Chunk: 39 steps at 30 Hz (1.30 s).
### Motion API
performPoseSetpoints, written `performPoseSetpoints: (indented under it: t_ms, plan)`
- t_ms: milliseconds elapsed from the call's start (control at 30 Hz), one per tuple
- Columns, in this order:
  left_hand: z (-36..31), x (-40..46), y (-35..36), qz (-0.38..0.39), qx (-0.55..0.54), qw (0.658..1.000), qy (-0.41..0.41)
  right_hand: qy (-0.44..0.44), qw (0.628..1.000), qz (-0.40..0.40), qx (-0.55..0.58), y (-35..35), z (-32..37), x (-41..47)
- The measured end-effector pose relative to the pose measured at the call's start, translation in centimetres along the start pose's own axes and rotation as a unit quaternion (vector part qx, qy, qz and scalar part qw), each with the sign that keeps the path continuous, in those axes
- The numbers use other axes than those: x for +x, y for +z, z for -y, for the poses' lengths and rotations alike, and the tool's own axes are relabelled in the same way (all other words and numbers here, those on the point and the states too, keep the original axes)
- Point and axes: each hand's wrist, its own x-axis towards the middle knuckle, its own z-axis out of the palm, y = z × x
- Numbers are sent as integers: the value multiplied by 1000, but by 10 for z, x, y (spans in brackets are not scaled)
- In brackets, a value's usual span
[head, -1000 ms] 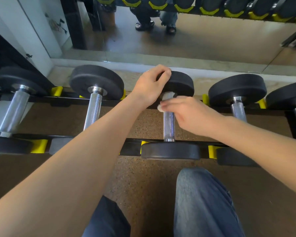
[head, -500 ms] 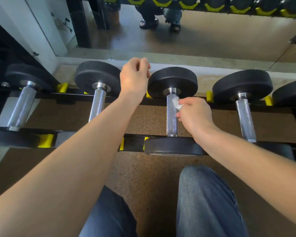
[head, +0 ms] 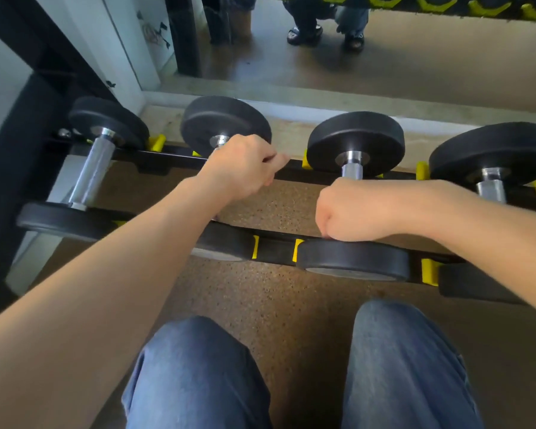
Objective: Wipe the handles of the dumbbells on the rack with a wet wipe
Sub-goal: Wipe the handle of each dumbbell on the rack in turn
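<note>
Four dumbbells lie side by side across the black rack (head: 167, 157), chrome handles running near to far. The left hand (head: 240, 167) is curled in a fist over the second dumbbell (head: 225, 125) from the left, hiding its handle. The right hand (head: 350, 209) is closed around the third dumbbell's handle (head: 351, 170), near its near plate (head: 353, 258). The wet wipe is hidden. Blue-jeaned knees (head: 198, 373) fill the near edge.

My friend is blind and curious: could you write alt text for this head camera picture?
A person's right hand is closed around the handle of a black dumbbell on a low rack, while the left hand rests closed over the next dumbbell's handle. More dumbbells flank them; blue-jeaned knees fill the foreground.
</note>
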Motion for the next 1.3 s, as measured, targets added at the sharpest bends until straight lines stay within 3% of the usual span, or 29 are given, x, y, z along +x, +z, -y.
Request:
performPoseSetpoints:
  t_ms: [67, 133, 167, 233, 300, 333, 367, 467, 600, 767, 833, 867, 933, 1000, 1067, 1100, 1167, 1233, 1300]
  plan:
    - [12, -3, -13, 34, 29, 999, 1, 45, 987, -44, 148, -9, 2, 12]
    - [22, -7, -25, 67, 15, 998, 12, 94, 916, -85, 380, -13, 4, 30]
    - [26, -10, -30, 75, 0, 997, 16, 111, 843, -94, 518, -14, 10, 38]
    - [35, -13, -38, 29, -23, 999, 18, 122, 648, -119, 743, -16, 21, 51]
    - [45, -15, -44, -38, -33, 999, 11, 135, 459, -147, 866, -20, 33, 59]
    - [51, -16, -47, -66, -42, 997, -3, 141, 386, -155, 898, -22, 40, 62]
    - [55, -17, -49, -92, -57, 994, -23, 154, 337, -153, 916, -24, 45, 66]
    - [75, -15, -53, -174, -123, 973, -86, 209, 259, -140, 933, -31, 62, 87]
    - [92, -14, -47, -225, -176, 952, -113, 253, 211, -151, 932, -37, 71, 119]
    - [93, -10, -40, -210, -210, 953, -58, 276, 233, -173, 916, -50, 78, 137]
    - [97, -8, -37, -190, -249, 948, -55, 257, 222, -198, 919, -53, 76, 131]
    - [101, -8, -35, -183, -265, 945, -51, 234, 241, -216, 917, -52, 75, 127]
    - [108, -9, -32, -172, -277, 945, -38, 172, 355, -265, 880, -49, 75, 116]
    - [113, -9, -31, -169, -268, 948, -20, 94, 545, -359, 752, -50, 77, 109]
    - [116, -8, -31, -170, -249, 954, 5, -9, 741, -475, 475, -48, 76, 116]
    - [117, -8, -32, -170, -237, 956, 17, -74, 807, -483, 332, -46, 73, 125]
    - [121, -7, -33, -163, -210, 964, 25, -130, 892, -425, 87, -39, 63, 144]
    - [122, -7, -33, -160, -188, 969, 27, -118, 915, -384, -38, -31, 51, 155]
    - [122, -7, -32, -161, -184, 969, 27, -110, 916, -381, -56, -25, 42, 155]
